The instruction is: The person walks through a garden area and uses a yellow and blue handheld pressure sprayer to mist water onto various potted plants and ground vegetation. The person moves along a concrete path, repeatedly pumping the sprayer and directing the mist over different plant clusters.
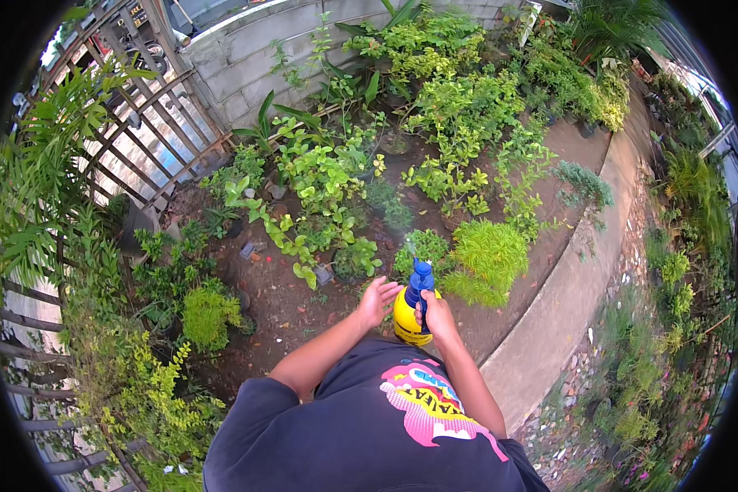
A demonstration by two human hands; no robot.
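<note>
A yellow pump sprayer with a blue head and handle is upright in front of my body. My right hand is wrapped around its blue handle, and a faint mist shows just beyond the nozzle. To the left of the bottle is my left hand, fingers spread and palm towards the sprayer, holding nothing. Whether its fingertips touch the bottle I cannot tell. Just past the nozzle grow a small green shrub and a bright yellow-green bushy plant.
Leafy potted shrubs fill the bed up to a concrete block wall. A wooden slat gate stands at the far left. Along the right runs a concrete curb, with stony ground and more plants beyond.
</note>
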